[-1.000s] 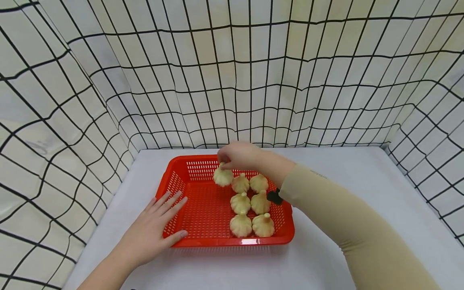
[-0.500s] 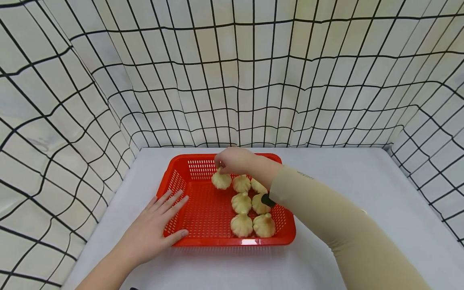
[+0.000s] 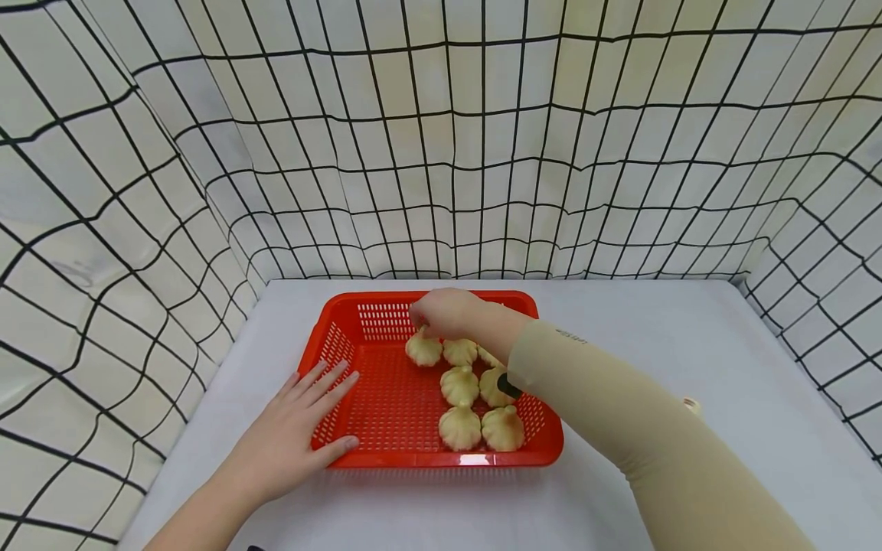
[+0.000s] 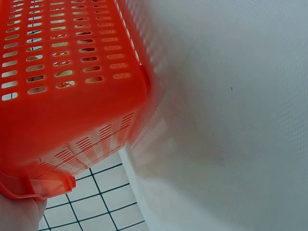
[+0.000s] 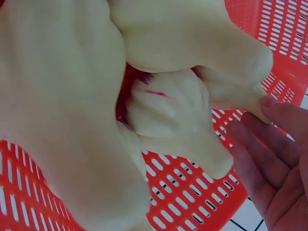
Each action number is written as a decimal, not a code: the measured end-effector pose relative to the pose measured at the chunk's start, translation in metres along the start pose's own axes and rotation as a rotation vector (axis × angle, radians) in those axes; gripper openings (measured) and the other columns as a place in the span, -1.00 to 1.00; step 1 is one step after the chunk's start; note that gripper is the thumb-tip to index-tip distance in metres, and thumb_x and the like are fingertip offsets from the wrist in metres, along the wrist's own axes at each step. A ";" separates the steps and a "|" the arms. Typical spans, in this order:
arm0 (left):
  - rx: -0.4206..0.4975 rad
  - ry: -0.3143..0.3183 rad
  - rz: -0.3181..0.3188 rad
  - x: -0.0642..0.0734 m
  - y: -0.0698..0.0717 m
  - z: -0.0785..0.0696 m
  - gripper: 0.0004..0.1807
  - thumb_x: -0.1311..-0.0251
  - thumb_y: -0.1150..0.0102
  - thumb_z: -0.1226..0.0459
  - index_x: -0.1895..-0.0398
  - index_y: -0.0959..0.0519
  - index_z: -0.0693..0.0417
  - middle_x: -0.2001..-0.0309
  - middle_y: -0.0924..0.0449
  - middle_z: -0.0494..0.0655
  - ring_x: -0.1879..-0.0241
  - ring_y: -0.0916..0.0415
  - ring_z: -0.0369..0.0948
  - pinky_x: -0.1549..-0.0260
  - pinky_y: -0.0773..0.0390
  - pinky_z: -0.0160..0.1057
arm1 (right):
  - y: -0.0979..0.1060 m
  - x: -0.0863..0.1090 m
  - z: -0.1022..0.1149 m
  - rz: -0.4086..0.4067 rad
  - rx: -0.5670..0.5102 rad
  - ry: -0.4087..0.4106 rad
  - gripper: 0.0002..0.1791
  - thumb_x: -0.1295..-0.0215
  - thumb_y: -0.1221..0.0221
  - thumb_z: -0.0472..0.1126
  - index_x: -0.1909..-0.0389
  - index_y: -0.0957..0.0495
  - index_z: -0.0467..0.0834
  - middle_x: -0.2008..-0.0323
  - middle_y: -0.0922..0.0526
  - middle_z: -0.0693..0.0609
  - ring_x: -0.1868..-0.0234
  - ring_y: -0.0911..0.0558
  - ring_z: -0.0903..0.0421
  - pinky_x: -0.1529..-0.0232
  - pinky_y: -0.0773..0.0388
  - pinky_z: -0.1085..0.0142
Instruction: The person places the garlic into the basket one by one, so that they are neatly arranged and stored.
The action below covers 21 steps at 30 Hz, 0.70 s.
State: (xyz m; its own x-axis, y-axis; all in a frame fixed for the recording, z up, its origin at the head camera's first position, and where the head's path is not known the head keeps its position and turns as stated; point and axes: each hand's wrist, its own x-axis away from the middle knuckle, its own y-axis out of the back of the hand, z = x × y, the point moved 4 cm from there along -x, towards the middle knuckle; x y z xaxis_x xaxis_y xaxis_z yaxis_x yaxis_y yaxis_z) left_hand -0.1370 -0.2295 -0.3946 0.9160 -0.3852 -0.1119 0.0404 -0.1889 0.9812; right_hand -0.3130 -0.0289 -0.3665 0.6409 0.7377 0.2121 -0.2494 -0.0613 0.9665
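A red plastic basket point(image 3: 393, 459) with slotted walls stands on the white table. Several pale garlic bulbs point(image 3: 459, 427) sit in rows in its right half, stems up. At the back, my right hand point(image 3: 448, 312) pinches the stem of another garlic bulb point(image 3: 423, 349), just left of the rearmost row. In the right wrist view, thumb and fingertips point(image 5: 269, 101) meet at that stem, behind nearer bulbs point(image 5: 173, 106). My left hand point(image 3: 292, 436) lies spread over the basket's left front corner, fingers straight. The left wrist view shows the basket's outer wall point(image 4: 62, 110) and part of that hand point(image 4: 21, 214).
Black netting point(image 3: 482, 164) over white sheeting rises behind the table and along both sides. A small pale object point(image 3: 692, 404) peeks out beside the right sleeve point(image 3: 620, 413). The sleeve and a dark wrist piece point(image 3: 508, 385) partly cover the right-hand bulbs. White tabletop point(image 3: 641, 314) surrounds the basket.
My right hand has lowered the pinched garlic bulb further into the back of the basket. Its forearm shifted left, uncovering the small pale object. The left hand stayed in place.
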 end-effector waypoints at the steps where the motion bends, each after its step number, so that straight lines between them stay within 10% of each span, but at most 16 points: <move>1: 0.000 0.001 0.002 0.000 0.000 0.000 -0.08 -0.18 -0.21 -0.24 -0.56 -0.13 -0.22 -0.55 -0.06 -0.08 -0.52 0.06 0.09 -0.49 0.34 -0.02 | -0.001 0.000 0.000 0.003 0.008 -0.001 -0.84 -0.36 -0.25 -0.17 0.08 -0.63 -0.03 0.20 -0.64 0.15 0.18 -0.56 0.17 0.11 -0.52 0.32; 21: -0.004 0.007 0.007 -0.002 -0.002 0.001 -0.07 -0.17 -0.20 -0.25 -0.56 -0.13 -0.23 -0.54 -0.07 -0.07 -0.52 0.06 0.10 -0.49 0.35 0.00 | -0.004 0.000 0.000 0.031 0.024 -0.011 -0.58 -0.38 -0.20 -0.16 -0.24 -0.56 0.02 -0.14 -0.61 0.11 -0.12 -0.56 0.15 -0.12 -0.50 0.25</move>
State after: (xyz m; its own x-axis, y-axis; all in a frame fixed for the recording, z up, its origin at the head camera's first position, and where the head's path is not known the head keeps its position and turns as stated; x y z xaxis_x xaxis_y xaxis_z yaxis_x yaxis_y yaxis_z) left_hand -0.1392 -0.2295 -0.3968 0.9191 -0.3800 -0.1042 0.0358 -0.1827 0.9825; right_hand -0.3126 -0.0288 -0.3701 0.6414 0.7275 0.2437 -0.2516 -0.1006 0.9626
